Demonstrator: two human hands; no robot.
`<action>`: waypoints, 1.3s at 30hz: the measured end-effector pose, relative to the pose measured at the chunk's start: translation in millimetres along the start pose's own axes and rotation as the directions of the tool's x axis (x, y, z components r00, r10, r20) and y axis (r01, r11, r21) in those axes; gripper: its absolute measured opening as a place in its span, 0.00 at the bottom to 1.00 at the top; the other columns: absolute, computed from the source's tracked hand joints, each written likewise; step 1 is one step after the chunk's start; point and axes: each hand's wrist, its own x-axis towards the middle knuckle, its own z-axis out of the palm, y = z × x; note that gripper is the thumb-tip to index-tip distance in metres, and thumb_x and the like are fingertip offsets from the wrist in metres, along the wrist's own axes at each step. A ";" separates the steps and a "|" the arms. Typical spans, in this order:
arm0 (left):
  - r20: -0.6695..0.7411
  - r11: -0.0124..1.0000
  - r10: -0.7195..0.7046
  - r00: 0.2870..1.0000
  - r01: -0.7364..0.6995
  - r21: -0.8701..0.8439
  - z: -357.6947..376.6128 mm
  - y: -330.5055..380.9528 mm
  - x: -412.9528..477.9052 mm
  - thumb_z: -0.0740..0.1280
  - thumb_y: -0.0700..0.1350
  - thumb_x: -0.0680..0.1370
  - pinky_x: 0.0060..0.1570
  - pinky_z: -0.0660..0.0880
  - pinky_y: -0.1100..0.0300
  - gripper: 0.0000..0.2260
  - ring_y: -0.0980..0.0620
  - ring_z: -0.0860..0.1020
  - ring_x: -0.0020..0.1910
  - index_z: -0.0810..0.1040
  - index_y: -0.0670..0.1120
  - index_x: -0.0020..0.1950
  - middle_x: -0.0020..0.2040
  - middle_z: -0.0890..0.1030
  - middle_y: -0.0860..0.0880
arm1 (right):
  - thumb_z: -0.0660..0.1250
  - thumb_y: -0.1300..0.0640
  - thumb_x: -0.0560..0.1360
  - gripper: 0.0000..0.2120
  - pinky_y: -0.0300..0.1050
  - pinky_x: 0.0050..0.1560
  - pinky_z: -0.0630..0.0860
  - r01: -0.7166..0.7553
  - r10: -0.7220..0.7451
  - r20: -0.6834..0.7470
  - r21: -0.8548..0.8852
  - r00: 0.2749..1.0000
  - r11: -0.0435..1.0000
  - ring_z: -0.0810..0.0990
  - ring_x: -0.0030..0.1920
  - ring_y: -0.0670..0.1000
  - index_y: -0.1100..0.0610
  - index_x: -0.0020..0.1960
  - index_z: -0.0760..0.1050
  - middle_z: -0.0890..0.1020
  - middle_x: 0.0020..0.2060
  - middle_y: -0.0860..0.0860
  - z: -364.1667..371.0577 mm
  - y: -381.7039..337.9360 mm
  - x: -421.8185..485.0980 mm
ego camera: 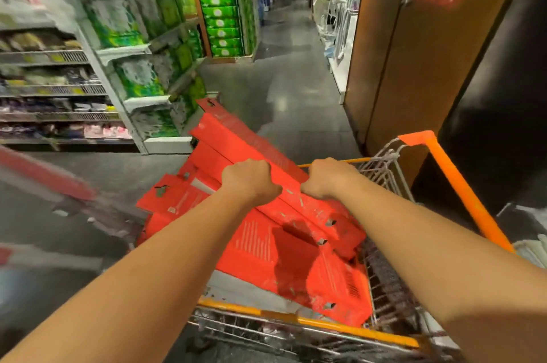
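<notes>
Several flat red cardboard boxes (260, 247) lie stacked in a wire shopping cart (384, 297) with orange trim, and the stack juts out over the cart's left side. My left hand (250, 180) grips the far edge of the top red box (236, 140). My right hand (327, 177) grips the same edge a little to the right. Both arms reach forward over the stack, and the fingers of both hands are curled over the edge and hidden behind it.
Store shelves (97, 72) with green packs stand at left, a stack of green boxes (220, 7) further back. A brown pillar (414, 46) stands right of the cart. The grey aisle floor (293, 72) runs ahead, with people far off. An orange cart handle (455, 182) rises at right.
</notes>
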 end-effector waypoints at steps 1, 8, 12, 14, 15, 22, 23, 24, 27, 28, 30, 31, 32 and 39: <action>0.001 1.000 -0.026 1.000 0.026 -0.009 3.0 -0.4 8.0 0.63 0.57 0.75 0.53 0.73 0.53 0.20 0.42 0.76 0.61 0.77 0.47 0.62 0.61 0.78 0.43 | 0.63 0.52 0.73 0.18 0.47 0.53 0.74 0.014 -0.014 -0.001 0.000 1.000 1.000 0.78 0.60 0.59 0.57 0.60 0.77 0.79 0.60 0.57 1.5 -0.7 11.8; 0.042 0.976 -0.179 0.983 0.183 -0.121 27.3 -20.7 48.6 0.63 0.55 0.76 0.54 0.72 0.51 0.21 0.42 0.75 0.63 0.72 0.48 0.65 0.63 0.77 0.43 | 0.64 0.56 0.73 0.17 0.48 0.54 0.75 0.112 -0.112 -0.004 -0.026 0.994 0.993 0.78 0.61 0.59 0.58 0.61 0.75 0.79 0.61 0.58 15.8 -17.3 74.8; 0.059 0.968 -0.184 0.981 0.191 -0.165 35.0 -43.5 73.4 0.62 0.56 0.77 0.56 0.72 0.49 0.23 0.41 0.74 0.63 0.68 0.48 0.69 0.63 0.72 0.44 | 0.66 0.56 0.73 0.19 0.52 0.56 0.75 0.151 -0.150 -0.048 0.003 0.987 0.989 0.77 0.62 0.60 0.57 0.63 0.71 0.77 0.61 0.57 28.2 -39.2 106.7; 0.047 0.964 -0.180 0.983 0.186 -0.189 38.4 -55.8 87.7 0.61 0.55 0.78 0.56 0.72 0.49 0.23 0.41 0.74 0.63 0.67 0.48 0.70 0.64 0.71 0.45 | 0.67 0.53 0.73 0.23 0.54 0.58 0.73 0.165 -0.162 -0.070 0.031 0.984 0.986 0.74 0.64 0.61 0.56 0.66 0.67 0.74 0.63 0.56 38.0 -51.5 122.9; 0.044 0.963 -0.178 0.983 0.183 -0.199 40.2 -62.0 94.4 0.61 0.55 0.78 0.55 0.72 0.49 0.22 0.40 0.74 0.63 0.67 0.48 0.70 0.64 0.71 0.45 | 0.67 0.51 0.73 0.25 0.55 0.60 0.72 0.171 -0.168 -0.079 0.033 0.983 0.985 0.72 0.66 0.60 0.55 0.68 0.65 0.73 0.65 0.56 44.2 -57.9 131.1; -0.025 0.852 -0.276 0.961 0.233 -0.469 46.0 -84.2 128.8 0.59 0.43 0.78 0.53 0.69 0.47 0.14 0.33 0.74 0.57 0.66 0.41 0.62 0.59 0.70 0.37 | 0.77 0.53 0.64 0.48 0.55 0.69 0.66 0.130 -0.109 -0.149 0.143 0.983 0.981 0.63 0.72 0.59 0.56 0.75 0.54 0.64 0.71 0.55 86.6 -87.3 179.1; -0.032 0.819 -0.302 0.953 0.242 -0.520 46.7 -85.5 132.2 0.59 0.42 0.78 0.53 0.68 0.47 0.14 0.32 0.74 0.56 0.65 0.41 0.62 0.59 0.70 0.36 | 0.79 0.53 0.62 0.49 0.55 0.69 0.66 0.134 -0.104 -0.174 0.170 0.979 0.976 0.64 0.72 0.59 0.57 0.74 0.55 0.65 0.70 0.56 89.6 -88.1 181.9; -0.038 0.789 -0.325 0.945 0.248 -0.563 47.6 -86.6 134.8 0.59 0.42 0.78 0.54 0.67 0.47 0.13 0.32 0.73 0.56 0.64 0.40 0.61 0.58 0.71 0.35 | 0.80 0.52 0.60 0.50 0.55 0.68 0.67 0.143 -0.105 -0.195 0.195 0.975 0.970 0.65 0.71 0.60 0.57 0.74 0.56 0.66 0.70 0.56 91.1 -87.9 183.7; -0.027 0.661 -0.410 0.911 0.277 -0.698 49.7 -86.2 139.6 0.60 0.40 0.77 0.54 0.67 0.47 0.13 0.32 0.73 0.56 0.64 0.40 0.61 0.58 0.71 0.34 | 0.83 0.49 0.56 0.56 0.52 0.70 0.65 0.200 -0.153 -0.192 0.255 0.969 0.946 0.66 0.71 0.59 0.57 0.76 0.55 0.65 0.72 0.57 87.7 -80.2 186.9; -0.015 0.610 -0.437 0.899 0.284 -0.740 49.6 -84.3 139.7 0.60 0.39 0.77 0.55 0.67 0.47 0.14 0.32 0.72 0.57 0.64 0.40 0.61 0.59 0.71 0.35 | 0.83 0.49 0.57 0.57 0.49 0.70 0.63 0.216 -0.169 -0.188 0.266 0.968 0.940 0.65 0.72 0.57 0.57 0.76 0.55 0.65 0.73 0.56 85.6 -76.8 186.8; 0.009 0.521 -0.477 0.879 0.291 -0.802 48.3 -79.4 139.0 0.60 0.37 0.75 0.57 0.67 0.47 0.16 0.33 0.72 0.57 0.64 0.40 0.62 0.60 0.70 0.35 | 0.82 0.50 0.58 0.55 0.46 0.69 0.62 0.233 -0.183 -0.197 0.273 0.963 0.933 0.67 0.72 0.56 0.57 0.77 0.56 0.66 0.73 0.56 81.9 -72.0 185.9; 0.022 0.481 -0.494 0.869 0.295 -0.826 47.6 -77.0 138.3 0.59 0.36 0.75 0.57 0.67 0.47 0.17 0.34 0.72 0.58 0.63 0.40 0.63 0.60 0.70 0.35 | 0.82 0.50 0.59 0.54 0.45 0.67 0.62 0.238 -0.186 -0.202 0.274 0.962 0.932 0.68 0.71 0.56 0.57 0.76 0.56 0.67 0.73 0.56 80.4 -70.8 185.0; 0.036 0.442 -0.512 0.858 0.299 -0.846 46.4 -75.0 137.8 0.59 0.35 0.74 0.58 0.67 0.48 0.19 0.34 0.72 0.58 0.63 0.40 0.64 0.61 0.69 0.36 | 0.82 0.50 0.59 0.54 0.45 0.66 0.63 0.238 -0.185 -0.206 0.271 0.961 0.933 0.69 0.70 0.56 0.57 0.76 0.57 0.68 0.72 0.56 79.4 -69.9 184.3; 0.084 0.259 -0.587 0.805 0.285 -0.923 41.7 -66.0 141.6 0.59 0.33 0.73 0.60 0.69 0.47 0.21 0.37 0.73 0.59 0.62 0.40 0.66 0.63 0.69 0.38 | 0.81 0.46 0.59 0.48 0.50 0.52 0.72 0.234 -0.178 -0.268 0.194 0.947 0.953 0.78 0.59 0.60 0.54 0.72 0.60 0.78 0.61 0.56 76.6 -65.5 185.3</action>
